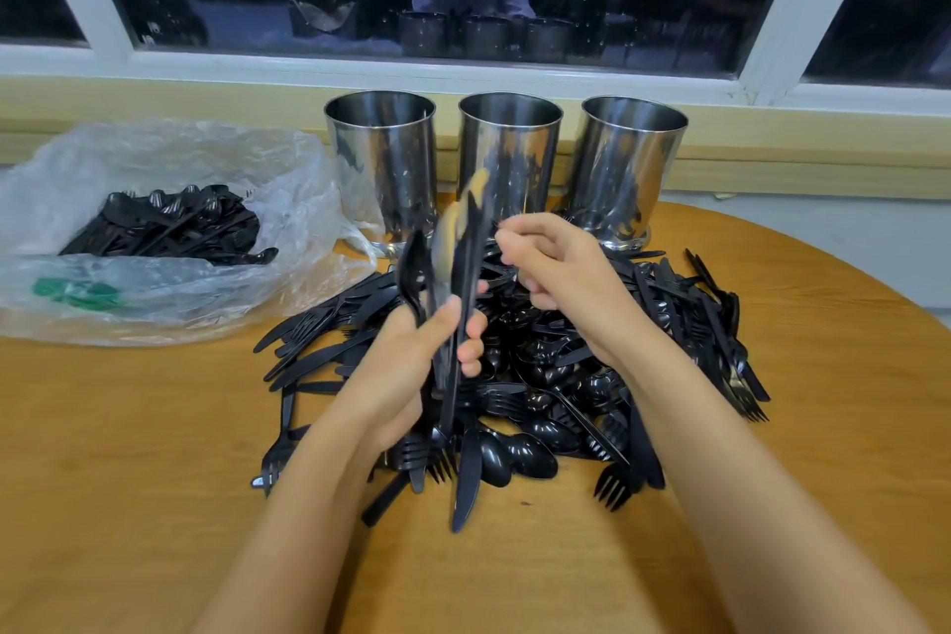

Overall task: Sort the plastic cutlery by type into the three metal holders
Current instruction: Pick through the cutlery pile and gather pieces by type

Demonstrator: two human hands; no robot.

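Three shiny metal holders stand in a row at the back of the table: left holder (383,160), middle holder (509,144), right holder (630,165). In front of them lies a big pile of black plastic forks, knives and spoons (556,376). My left hand (411,366) grips a small bunch of black cutlery (453,304) upright above the pile, blurred by motion. My right hand (556,273) hovers just right of the bunch, its fingers curled and pinching the top of one piece.
A crumpled clear plastic bag (154,232) with more black cutlery inside lies at the left. The round wooden table (128,453) stands against a low wall under a dark window, which reflects a person.
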